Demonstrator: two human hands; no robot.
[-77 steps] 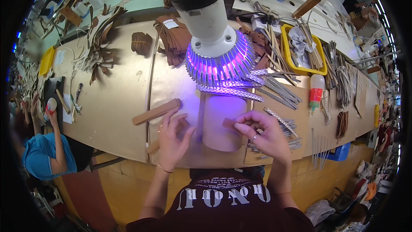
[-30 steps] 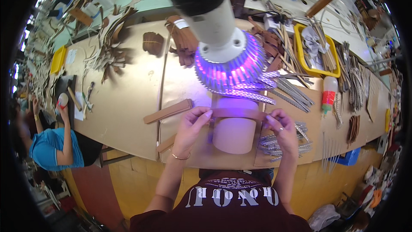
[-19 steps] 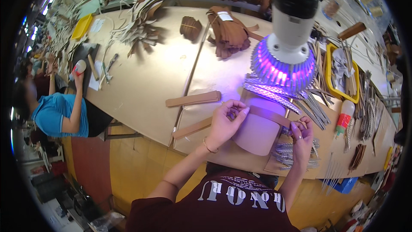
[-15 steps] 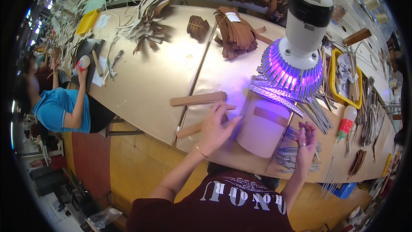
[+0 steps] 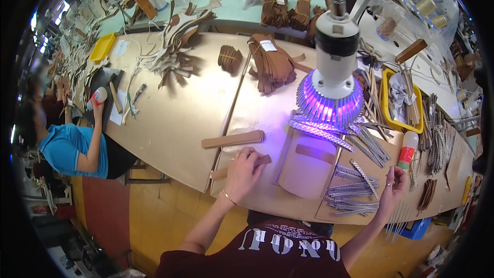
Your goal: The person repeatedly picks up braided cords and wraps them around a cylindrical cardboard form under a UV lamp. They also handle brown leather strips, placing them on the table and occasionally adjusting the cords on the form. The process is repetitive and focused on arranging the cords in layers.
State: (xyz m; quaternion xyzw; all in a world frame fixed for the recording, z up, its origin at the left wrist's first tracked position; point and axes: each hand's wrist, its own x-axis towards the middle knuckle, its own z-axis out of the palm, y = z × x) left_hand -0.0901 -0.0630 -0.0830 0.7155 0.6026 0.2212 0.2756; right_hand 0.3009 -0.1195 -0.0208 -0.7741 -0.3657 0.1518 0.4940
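L hand at brn strips; yel. bin: slats, prob. cloth.

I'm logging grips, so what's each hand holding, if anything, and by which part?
Left hand: over the lower strips, near their right end; grip unclear. Right hand: near the bottle; no hold visible.

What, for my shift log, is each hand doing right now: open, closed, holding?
Left hand: fingers bent over brown strips; grip cannot be told.
Right hand: partly curled near bottle; grip cannot be told.
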